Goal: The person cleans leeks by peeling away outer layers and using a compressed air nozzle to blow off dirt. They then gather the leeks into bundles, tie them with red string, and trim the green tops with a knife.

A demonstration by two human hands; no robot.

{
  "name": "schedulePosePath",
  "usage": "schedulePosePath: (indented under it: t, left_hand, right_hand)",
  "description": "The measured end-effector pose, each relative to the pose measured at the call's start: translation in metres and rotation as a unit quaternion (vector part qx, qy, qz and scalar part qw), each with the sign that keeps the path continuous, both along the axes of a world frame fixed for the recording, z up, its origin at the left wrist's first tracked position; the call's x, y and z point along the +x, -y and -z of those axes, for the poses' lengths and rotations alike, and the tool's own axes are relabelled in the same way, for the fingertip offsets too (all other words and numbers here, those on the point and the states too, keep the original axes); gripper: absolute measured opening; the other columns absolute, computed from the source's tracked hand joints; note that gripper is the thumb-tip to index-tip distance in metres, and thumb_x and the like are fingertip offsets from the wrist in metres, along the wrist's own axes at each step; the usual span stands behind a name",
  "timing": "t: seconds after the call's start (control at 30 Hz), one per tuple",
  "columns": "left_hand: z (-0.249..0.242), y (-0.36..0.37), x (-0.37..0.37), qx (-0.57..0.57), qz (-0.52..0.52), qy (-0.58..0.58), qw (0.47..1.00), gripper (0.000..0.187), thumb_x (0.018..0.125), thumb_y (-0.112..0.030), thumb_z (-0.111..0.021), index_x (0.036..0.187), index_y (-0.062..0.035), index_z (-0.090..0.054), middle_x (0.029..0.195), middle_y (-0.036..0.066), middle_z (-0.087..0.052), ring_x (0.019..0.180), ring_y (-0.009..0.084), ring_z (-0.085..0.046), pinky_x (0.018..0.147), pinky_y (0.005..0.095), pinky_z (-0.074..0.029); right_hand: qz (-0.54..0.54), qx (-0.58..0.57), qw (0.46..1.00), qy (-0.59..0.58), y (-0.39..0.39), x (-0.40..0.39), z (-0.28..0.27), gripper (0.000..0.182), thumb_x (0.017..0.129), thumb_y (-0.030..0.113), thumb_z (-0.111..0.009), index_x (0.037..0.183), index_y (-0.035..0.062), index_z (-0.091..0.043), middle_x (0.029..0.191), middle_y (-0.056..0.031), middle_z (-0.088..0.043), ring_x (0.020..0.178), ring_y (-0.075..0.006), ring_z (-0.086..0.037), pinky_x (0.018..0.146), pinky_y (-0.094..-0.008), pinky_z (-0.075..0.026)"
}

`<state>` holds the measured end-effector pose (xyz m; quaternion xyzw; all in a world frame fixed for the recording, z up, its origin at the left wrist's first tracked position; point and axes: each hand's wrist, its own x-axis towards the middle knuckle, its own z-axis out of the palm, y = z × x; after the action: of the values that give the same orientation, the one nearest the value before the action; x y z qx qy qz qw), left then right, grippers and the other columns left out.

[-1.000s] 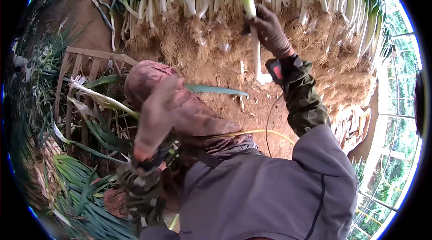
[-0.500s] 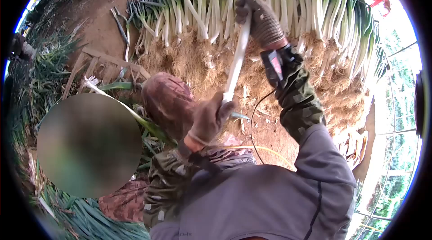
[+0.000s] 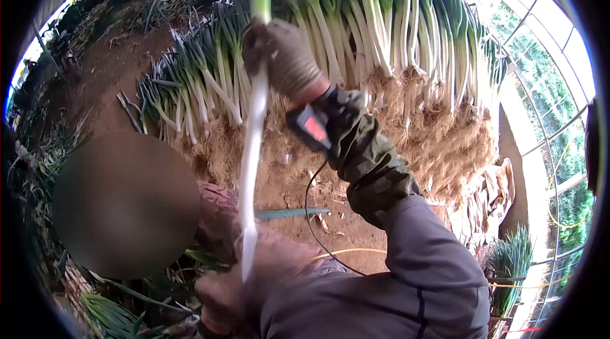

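Observation:
A long green onion (image 3: 253, 148) with a white shank hangs almost upright in front of me. My right hand (image 3: 276, 53), in a dirty work glove, is closed around its upper part, just below the green leaves. Those leaves are smeared at the top edge. Down by the onion's lower end is my gloved left hand (image 3: 219, 301), blurred by motion, so its fingers cannot be made out. A strip of peeled skin seems to hang at that lower end. Strapped to my right wrist is a dark device (image 3: 311, 128) with a cable.
Beyond my hands stands a long row of green onions (image 3: 381, 21), their bushy roots (image 3: 406, 142) facing me. A cut green leaf (image 3: 289, 213) lies on the brown ground. A bunch of green leaves (image 3: 511, 266) is at the right, near a wire fence. A blurred disc hides the left.
My right hand has moved left and slightly down with the green onion, which is now more upright. My left hand has come off the shank and dropped down to the left. The view has shifted.

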<state>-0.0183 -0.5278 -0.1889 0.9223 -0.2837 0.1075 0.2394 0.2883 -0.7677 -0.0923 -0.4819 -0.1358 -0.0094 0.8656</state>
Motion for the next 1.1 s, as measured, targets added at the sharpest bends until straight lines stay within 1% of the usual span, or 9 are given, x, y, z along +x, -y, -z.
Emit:
schedulePosePath:
  t: [0.2, 0.3, 0.37, 0.63, 0.7, 0.8, 0.93, 1.0, 1.1]
  left_hand:
    - [0.037, -0.038, -0.053, 0.11, -0.028, -0.13, 0.985, 0.016, 0.088, -0.023, -0.063, 0.082, -0.0132, -0.073, 0.06, 0.012, -0.058, 0.055, 0.0305, -0.061, 0.053, 0.044, -0.045]
    - [0.054, -0.055, -0.063, 0.142, -0.048, -0.17, 0.974, 0.017, 0.087, -0.025, -0.063, 0.084, -0.0128, -0.073, 0.061, 0.011, -0.06, 0.055, 0.0299, -0.061, 0.054, 0.0445, -0.047]
    - [0.07, -0.074, -0.076, 0.171, -0.058, -0.193, 0.964, 0.018, 0.086, -0.027, -0.063, 0.086, -0.0125, -0.073, 0.061, 0.01, -0.061, 0.055, 0.0294, -0.061, 0.054, 0.0449, -0.048]
    - [0.123, -0.165, -0.107, 0.453, 0.006, -0.428, 0.782, 0.032, 0.089, -0.037, -0.062, 0.108, -0.0141, -0.073, 0.086, 0.012, -0.073, 0.072, 0.0265, -0.069, 0.067, 0.0439, -0.056]
    - [0.007, -0.176, -0.015, 0.153, 0.265, -0.417, 0.856, 0.036, 0.097, -0.034, -0.061, 0.127, -0.0137, -0.063, 0.122, 0.011, -0.068, 0.099, 0.0212, -0.067, 0.077, 0.0341, -0.054]
    - [-0.08, -0.249, 0.012, 0.197, -0.039, -0.241, 0.95, 0.033, 0.097, -0.031, -0.059, 0.124, -0.0134, -0.064, 0.117, 0.011, -0.068, 0.097, 0.0208, -0.067, 0.076, 0.0336, -0.054]
    - [-0.119, -0.366, -0.004, 0.193, -0.486, 0.034, 0.852, 0.029, 0.098, -0.028, -0.058, 0.121, -0.0129, -0.065, 0.111, 0.01, -0.069, 0.093, 0.0201, -0.068, 0.075, 0.033, -0.054]
    - [-0.092, -0.385, -0.018, 0.122, -0.556, 0.121, 0.813, 0.027, 0.098, -0.026, -0.057, 0.12, -0.0127, -0.065, 0.108, 0.009, -0.069, 0.092, 0.0198, -0.068, 0.075, 0.0326, -0.054]
    - [0.037, -0.353, -0.028, 0.131, -0.522, 0.063, 0.841, 0.023, 0.098, -0.021, -0.055, 0.114, -0.0121, -0.068, 0.095, 0.01, -0.07, 0.083, 0.0204, -0.069, 0.075, 0.034, -0.056]
  right_hand:
    - [0.093, -0.1, 0.986, 0.1, 0.23, 0.146, -0.09, 0.008, 0.087, 0.017, -0.068, 0.094, 0.0158, -0.073, 0.075, -0.0052, -0.065, 0.069, -0.0152, -0.064, 0.06, -0.0305, -0.05]
    - [0.371, -0.706, 0.555, 0.237, 0.4, 0.196, -0.126, 0.033, 0.093, 0.028, -0.063, 0.111, -0.0003, -0.066, 0.079, -0.0152, -0.067, 0.077, -0.0261, -0.069, 0.071, -0.0374, -0.053]
    - [0.455, -0.711, 0.521, 0.126, 0.42, 0.169, -0.11, 0.05, 0.087, 0.048, -0.069, 0.103, 0.0003, -0.071, 0.075, -0.0181, -0.066, 0.077, -0.0326, -0.068, 0.069, -0.0407, -0.049]
    - [0.394, -0.35, 0.847, 0.071, 0.239, -0.039, 0.047, 0.032, 0.097, 0.024, -0.064, 0.111, -0.0055, -0.069, 0.093, -0.0094, -0.071, 0.083, -0.0158, -0.068, 0.075, -0.028, -0.054]
    - [0.237, -0.413, 0.879, 0.027, 0.181, -0.075, 0.09, 0.03, 0.099, 0.022, -0.063, 0.111, -0.0052, -0.068, 0.093, -0.0098, -0.071, 0.08, -0.0156, -0.068, 0.072, -0.0278, -0.054]
    - [-0.001, -0.394, 0.918, -0.053, 0.075, -0.109, 0.147, 0.023, 0.099, 0.016, -0.06, 0.108, -0.0036, -0.068, 0.09, -0.0085, -0.071, 0.075, -0.0138, -0.067, 0.068, -0.0274, -0.053]
    - [-0.182, -0.377, 0.908, -0.031, -0.068, -0.149, 0.156, 0.018, 0.098, 0.011, -0.061, 0.107, -0.003, -0.069, 0.091, -0.0081, -0.071, 0.079, -0.0124, -0.066, 0.071, -0.0258, -0.052]
    - [-0.195, -0.399, 0.866, 0.228, -0.134, -0.156, 0.17, 0.017, 0.095, 0.009, -0.067, 0.108, -0.0021, -0.068, 0.092, -0.0071, -0.071, 0.081, -0.0138, -0.066, 0.073, -0.0266, -0.053]
    - [-0.412, -0.407, 0.808, 0.111, -0.23, -0.163, 0.202, 0.022, 0.093, 0.015, -0.069, 0.108, -0.0006, -0.068, 0.088, -0.0093, -0.071, 0.08, -0.013, -0.065, 0.072, -0.0299, -0.053]
